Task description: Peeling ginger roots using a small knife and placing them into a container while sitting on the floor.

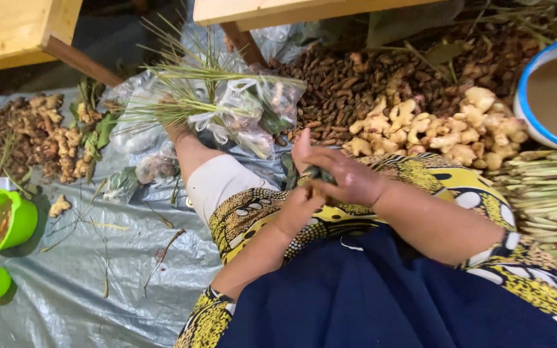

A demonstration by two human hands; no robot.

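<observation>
While I sit beside the ginger pile, my right hand and left hand together clasp a small dark green bundle.

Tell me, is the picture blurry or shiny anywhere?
Head view: the left hand and right hand look a bit smeared, and the small dark thing between them is too blurred to name; the grey plastic sheet shines softly; the ginger pile is bright, while the top edge falls into shadow.

Two green cups, one blue-rimmed basin
</observation>
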